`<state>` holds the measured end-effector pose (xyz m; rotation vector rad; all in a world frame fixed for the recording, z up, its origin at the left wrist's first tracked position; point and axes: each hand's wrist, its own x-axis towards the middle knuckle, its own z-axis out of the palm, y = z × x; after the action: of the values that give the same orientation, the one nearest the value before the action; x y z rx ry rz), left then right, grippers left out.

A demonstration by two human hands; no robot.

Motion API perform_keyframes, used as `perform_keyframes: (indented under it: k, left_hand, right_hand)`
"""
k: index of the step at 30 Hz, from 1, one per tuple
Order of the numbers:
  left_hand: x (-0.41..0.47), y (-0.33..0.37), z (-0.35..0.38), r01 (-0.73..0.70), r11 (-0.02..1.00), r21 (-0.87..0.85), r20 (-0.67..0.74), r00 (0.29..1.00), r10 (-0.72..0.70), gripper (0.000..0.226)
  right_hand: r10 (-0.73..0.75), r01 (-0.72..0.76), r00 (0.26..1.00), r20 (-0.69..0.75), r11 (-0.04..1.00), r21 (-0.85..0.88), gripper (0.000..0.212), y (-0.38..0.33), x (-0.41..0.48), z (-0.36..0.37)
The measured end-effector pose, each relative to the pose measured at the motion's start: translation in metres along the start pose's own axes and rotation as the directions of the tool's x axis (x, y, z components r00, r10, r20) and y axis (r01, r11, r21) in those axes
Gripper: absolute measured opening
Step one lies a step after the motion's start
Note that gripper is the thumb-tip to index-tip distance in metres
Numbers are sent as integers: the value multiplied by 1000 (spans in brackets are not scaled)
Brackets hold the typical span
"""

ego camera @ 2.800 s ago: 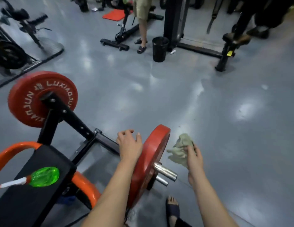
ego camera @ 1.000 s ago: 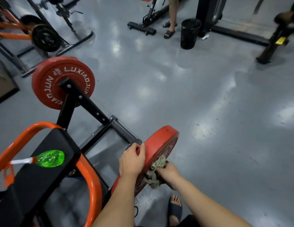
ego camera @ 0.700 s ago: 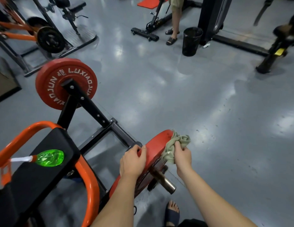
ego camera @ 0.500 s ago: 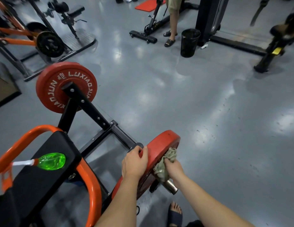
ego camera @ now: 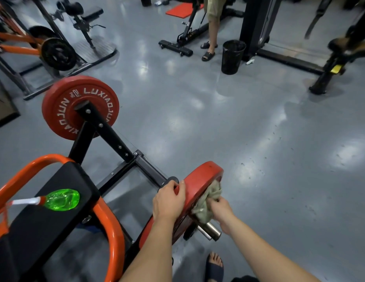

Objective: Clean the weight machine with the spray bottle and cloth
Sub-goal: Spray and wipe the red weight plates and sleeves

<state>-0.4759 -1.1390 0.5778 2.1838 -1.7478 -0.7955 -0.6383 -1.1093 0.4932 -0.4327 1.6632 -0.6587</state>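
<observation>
shiny grey floor point(ego camera: 259, 139) spread around. left hand point(ego camera: 168, 200) curled over the rim of the round red plate point(ego camera: 200, 176). right hand point(ego camera: 221, 208) squeezed the crumpled cloth point(ego camera: 208, 202) against it. green spray bottle point(ego camera: 61, 200) lay on the black pad point(ego camera: 45, 231).

cloth point(ego camera: 207, 202) moved off rim, seemingly lower on plate point(ego camera: 200, 177)

— What kind of place is this?
— A gym. Red weight plates point(ego camera: 55, 110) sit on a black machine frame point(ego camera: 114, 137), and other exercise machines point(ego camera: 58, 53) stand about the glossy grey floor point(ego camera: 218, 129).
</observation>
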Motion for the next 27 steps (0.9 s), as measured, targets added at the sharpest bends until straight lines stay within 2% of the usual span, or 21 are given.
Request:
perform_keyframes:
  k: [2, 4, 6, 8, 10, 12, 14, 16, 18, 19, 20, 22, 24, 25, 27]
  left_hand:
    - [0, 0, 0, 2, 1000, 0, 1, 1000, -2, 44]
    - [0, 1, -2, -3, 1000, 0, 1, 1000, 3, 44]
    - [1, 0, -2, -4, 1000, -1, 7, 1000, 4, 45]
    - [0, -1, -2, -7, 1000, 4, 10, 1000, 7, 45]
    - [0, -3, -1, -9, 1000, 3, 4, 1000, 9, 45]
    - [1, -4, 0, -7, 1000, 7, -1, 1000, 7, 46]
    - [1, -5, 0, -5, 1000, 3, -1, 1000, 5, 46]
    - [1, -4, 0, -3, 1000, 3, -1, 1000, 3, 45]
    - [1, -4, 1, -2, 1000, 5, -7, 1000, 2, 44]
    - [1, -4, 1, 0, 1000, 3, -10, 1000, 0, 44]
    - [0, -5, 1, 1, 1000, -2, -13, 1000, -1, 44]
    - [0, -6, 2, 1, 1000, -18, -15, 1000, -1, 45]
    - [-1, -9, 3, -5, 1000, -31, -22, 1000, 5, 46]
    - [-2, -10, 2, -13, 999, -32, -24, 1000, 12, 46]
    - [-5, -13, 3, -16, 999, -33, -31, 999, 15, 45]
  right_hand:
    - [29, -24, 995, 97, 999, -46, 21, 19, -9, 13]
    - [-7, 10, 998, 67, 999, -41, 16, 23, -17, 19]
    - [-71, 70, 996, -46, 997, -26, 9, 12, -18, 13]
    - [-120, 135, 976, -184, 988, 71, 10, -6, -14, 1]
    - [-122, 186, 945, -305, 963, 194, 27, -23, -12, -13]
    - [-104, 194, 933, -345, 953, 235, 38, -30, -10, -19]
    - [-85, 136, 957, -276, 976, 171, 34, -26, -10, -13]
    - [-90, 99, 990, -107, 992, 82, 25, -10, -10, 1]
    - [-78, 80, 994, 82, 996, -28, 23, 9, -20, 15]
    - [-72, 81, 988, 138, 995, -55, 22, 16, -25, 20]
    - [-86, 97, 987, 133, 992, -77, 21, 20, -28, 23]
    - [-164, 163, 986, -8, 984, -65, 19, 14, -28, 19]
    - [-205, 219, 962, -181, 974, 64, 20, -4, -18, 8]
    - [-194, 231, 953, -232, 963, 141, 22, -16, -14, 1]
    - [-189, 243, 945, -268, 952, 186, 27, -36, -7, -10]
